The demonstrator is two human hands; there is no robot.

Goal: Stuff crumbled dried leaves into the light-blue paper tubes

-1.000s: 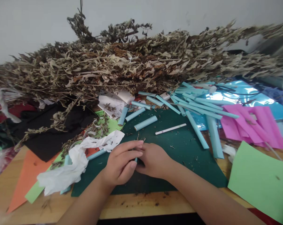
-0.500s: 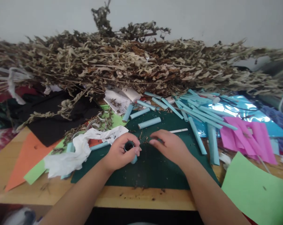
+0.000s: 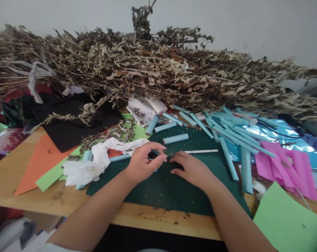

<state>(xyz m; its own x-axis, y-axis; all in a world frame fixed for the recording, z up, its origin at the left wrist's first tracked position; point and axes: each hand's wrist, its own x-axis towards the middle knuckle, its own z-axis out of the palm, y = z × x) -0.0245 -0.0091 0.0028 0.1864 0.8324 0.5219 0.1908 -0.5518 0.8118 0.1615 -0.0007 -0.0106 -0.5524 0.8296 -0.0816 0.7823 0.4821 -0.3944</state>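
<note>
My left hand point(image 3: 140, 164) is closed around a short light-blue paper tube point(image 3: 153, 154), whose dark open end faces up. What lies inside the tube is too dark to make out. Just right of it, my right hand point(image 3: 195, 171) rests low over the dark green cutting mat point(image 3: 174, 192), thumb and fingers apart, its fingertips by crumbs of dried leaf. A thin white stick point(image 3: 202, 151) lies behind the right hand. Beyond both hands is another blue paper tube point(image 3: 175, 139) on its side.
Dried leafy stalks point(image 3: 158, 70) are heaped along the wall. More rolled blue tubes point(image 3: 237, 134) pile up at right, near pink crepe paper point(image 3: 287, 168) and a green sheet point(image 3: 287, 210). At left are crumpled white tissue point(image 3: 87, 166), an orange sheet point(image 3: 42, 164) and black material point(image 3: 61, 129).
The view has shifted, so most things sit farther right and slightly tilted. My right hand has come down closer to the mat and the tube. My left hand still holds the tube.
</note>
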